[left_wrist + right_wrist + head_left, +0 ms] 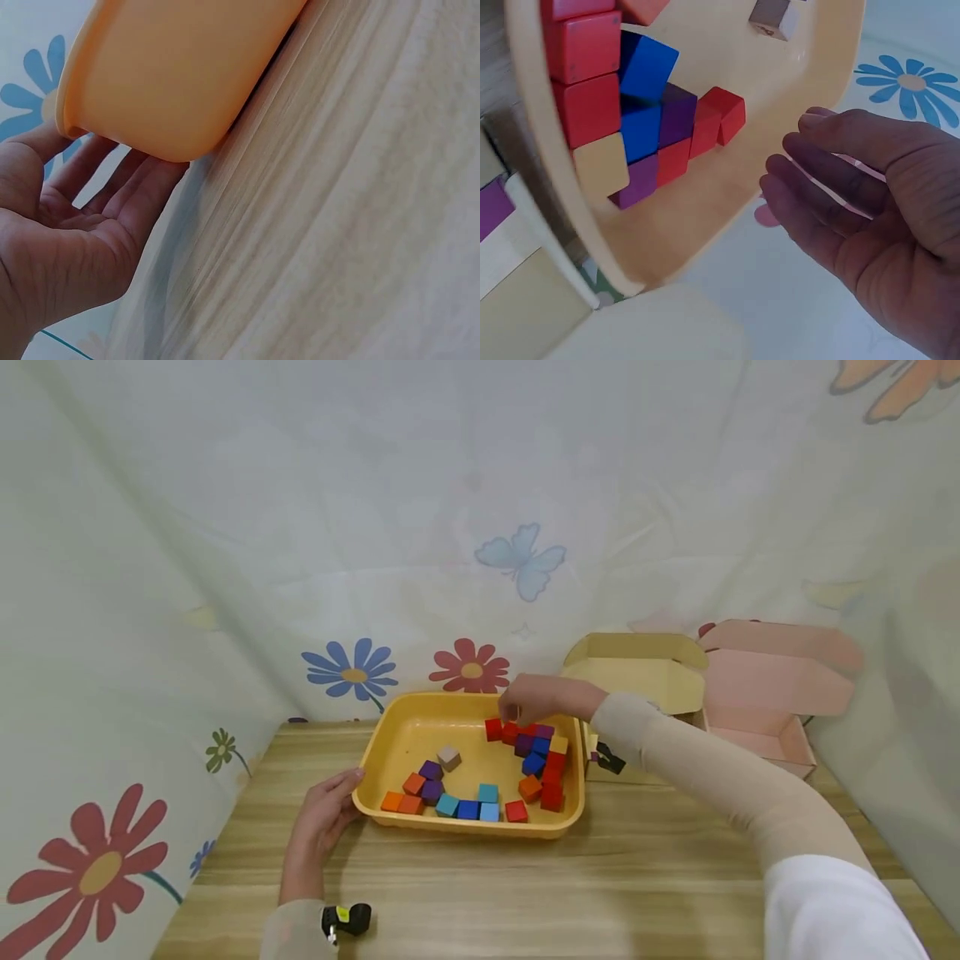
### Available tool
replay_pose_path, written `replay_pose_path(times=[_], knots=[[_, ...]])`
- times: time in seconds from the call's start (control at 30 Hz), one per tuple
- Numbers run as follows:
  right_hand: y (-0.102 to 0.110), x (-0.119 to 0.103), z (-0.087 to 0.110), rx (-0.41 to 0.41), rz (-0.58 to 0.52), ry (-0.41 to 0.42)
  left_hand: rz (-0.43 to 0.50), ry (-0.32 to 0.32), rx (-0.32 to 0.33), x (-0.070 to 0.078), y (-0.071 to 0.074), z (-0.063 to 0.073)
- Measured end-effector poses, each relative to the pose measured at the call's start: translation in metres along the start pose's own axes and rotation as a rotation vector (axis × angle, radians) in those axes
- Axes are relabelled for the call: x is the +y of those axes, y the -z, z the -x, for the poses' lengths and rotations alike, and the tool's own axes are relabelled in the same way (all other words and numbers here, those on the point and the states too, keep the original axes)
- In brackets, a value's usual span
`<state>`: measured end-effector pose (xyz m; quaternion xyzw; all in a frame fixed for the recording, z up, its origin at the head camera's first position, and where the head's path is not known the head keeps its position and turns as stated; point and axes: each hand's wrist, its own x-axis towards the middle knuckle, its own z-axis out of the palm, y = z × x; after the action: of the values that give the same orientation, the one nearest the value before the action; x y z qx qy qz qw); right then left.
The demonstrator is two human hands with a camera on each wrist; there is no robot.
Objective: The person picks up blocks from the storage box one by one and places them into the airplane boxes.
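Observation:
A yellow plastic tray [468, 829] on the table holds several small coloured cubes. At its left end, my left hand [322, 817] grips the corner. The left wrist view shows the thumb at the rim and the fingers [150, 187] against the outer wall. Over the tray's far right part hovers my right hand [546, 696], its fingers loosely bent with nothing between them. Nearest below it are red cubes [492, 730]; purple, blue and tan cubes lie close by. A pale wooden cube [774, 18] lies apart from that cluster.
An open yellow box [637, 681] and an open pink box [780, 693] stand right of the tray, their lids raised. A purple cube [493, 210] shows beside the tray in the right wrist view. A flowered cloth [405, 568] hangs behind the wooden table [480, 893].

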<state>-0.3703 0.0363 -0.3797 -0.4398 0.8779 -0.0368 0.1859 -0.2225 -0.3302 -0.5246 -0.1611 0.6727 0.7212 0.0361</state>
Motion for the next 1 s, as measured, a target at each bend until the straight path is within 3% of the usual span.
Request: replay_pose_path(times=[0.27,0.43,0.63,0.77,1.0], knots=[[0.001,-0.018,-0.025,-0.003,-0.021,0.015,0.025,-0.001,0.012,0.005,-0.005,-0.010],[-0.003,-0.024,-0.036,0.000,-0.062,-0.003,0.024,-0.009,-0.022,0.008,-0.011,-0.017],[-0.019,-0.021,-0.059,-0.005,-0.051,0.039,0.043,-0.005,-0.061,0.006,-0.014,-0.021],[-0.032,-0.027,-0.070,-0.015,-0.035,0.036,0.025,0.003,-0.098,0.005,-0.009,-0.020],[-0.044,-0.059,-0.098,-0.015,-0.061,0.075,0.012,0.010,-0.083,0.005,0.014,-0.008]])
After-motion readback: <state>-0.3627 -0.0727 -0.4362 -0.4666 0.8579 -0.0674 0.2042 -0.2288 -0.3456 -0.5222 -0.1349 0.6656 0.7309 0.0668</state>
